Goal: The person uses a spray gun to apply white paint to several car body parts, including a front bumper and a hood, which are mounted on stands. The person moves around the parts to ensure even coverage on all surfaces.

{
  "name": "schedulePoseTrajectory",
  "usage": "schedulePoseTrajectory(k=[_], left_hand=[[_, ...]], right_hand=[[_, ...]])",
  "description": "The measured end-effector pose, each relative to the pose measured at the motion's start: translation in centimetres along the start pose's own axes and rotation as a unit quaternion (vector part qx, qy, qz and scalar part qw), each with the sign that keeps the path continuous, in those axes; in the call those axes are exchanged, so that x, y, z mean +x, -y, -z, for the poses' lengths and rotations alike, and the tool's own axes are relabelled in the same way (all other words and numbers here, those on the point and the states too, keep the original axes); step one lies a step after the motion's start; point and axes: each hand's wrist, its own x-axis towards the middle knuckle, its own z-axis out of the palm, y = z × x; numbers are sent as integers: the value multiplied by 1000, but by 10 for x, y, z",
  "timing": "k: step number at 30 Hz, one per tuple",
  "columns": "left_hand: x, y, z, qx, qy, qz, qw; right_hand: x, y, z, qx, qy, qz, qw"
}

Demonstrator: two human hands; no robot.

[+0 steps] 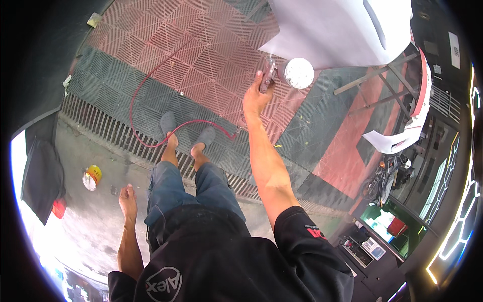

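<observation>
My right hand is wrapped around the handle of a spray gun, held out ahead of me. A round paint cup with a white, speckled top sits at the gun's right side. Just beyond the gun is a large white car body panel, and a faint haze shows between the nozzle and the panel's lower edge. My left hand hangs low at my left side with nothing visible in it, its fingers loosely apart.
A red air hose loops over the grated floor tiles near my feet. Metal stand legs and a red-and-white bumper stand at the right. A yellow tub sits on concrete at the left, past a drain grate.
</observation>
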Motion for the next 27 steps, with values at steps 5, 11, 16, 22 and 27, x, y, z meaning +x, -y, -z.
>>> schedulePoseTrajectory(k=[5,11,16,22,27], left_hand=[[10,-7,-5,-14,11,-27,999],[22,-12,1,7,20,-31,999],[39,-26,-5,6,27,-59,998],[53,-40,-2,41,31,-62,997],[53,-26,0,-12,6,-52,999]], right_hand=[[9,16,-5,-7,32,20,999],[10,-1,23,-4,-4,-10,1000],[33,7,74,-37,-72,-16,997],[48,-20,111,-39,-156,-36,986],[38,1,70,8,-138,-27,990]])
